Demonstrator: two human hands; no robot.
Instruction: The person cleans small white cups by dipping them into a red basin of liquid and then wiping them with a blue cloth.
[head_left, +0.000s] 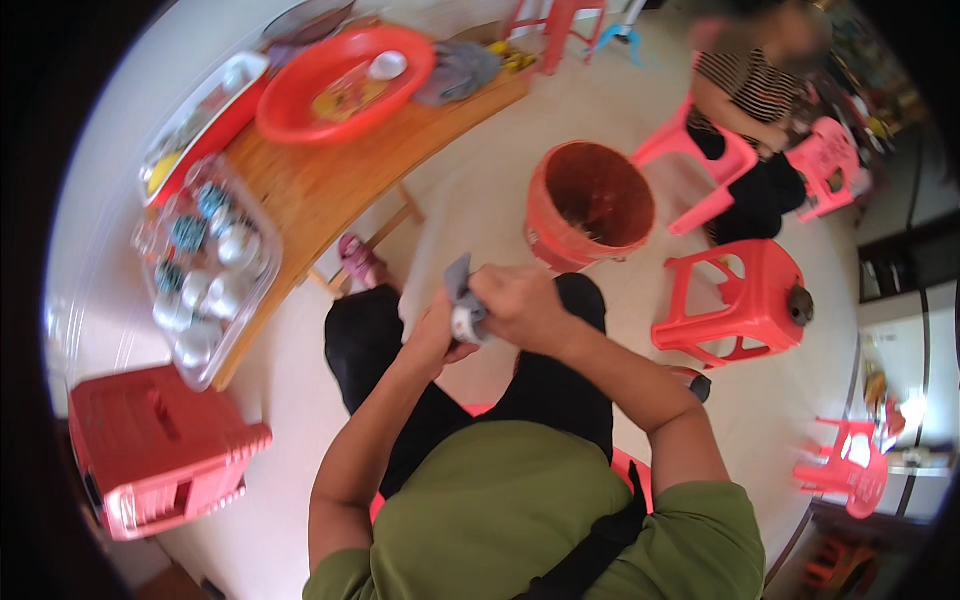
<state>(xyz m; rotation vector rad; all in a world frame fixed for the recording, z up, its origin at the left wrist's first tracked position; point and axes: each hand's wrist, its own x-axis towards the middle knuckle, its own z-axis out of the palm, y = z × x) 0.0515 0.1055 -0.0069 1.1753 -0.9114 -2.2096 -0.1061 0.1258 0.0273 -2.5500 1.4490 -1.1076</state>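
Observation:
Above my lap, my left hand [431, 332] and my right hand [519, 303] are close together, both closed. A small grey cloth [458, 274] sticks up between them. Below it shows a whitish, shiny piece [466, 322] with a small reddish mark, mostly covered by my fingers, so its kind is hard to tell. My left hand wraps it from the left, while my right fingers press the cloth from the right. To the left, a clear plastic tray [262, 262] on the wooden table holds several silvery-white balls [231, 293] and teal patterned balls [188, 233].
A red basin [290, 95] with a white bowl [388, 66], a red-and-white tray [180, 185] and a grey rag [462, 74] share the wooden table [330, 185]. Around me stand an orange-red bucket [545, 205], a red stool [735, 300] and a red crate [160, 440]. A person [745, 90] sits at the far right.

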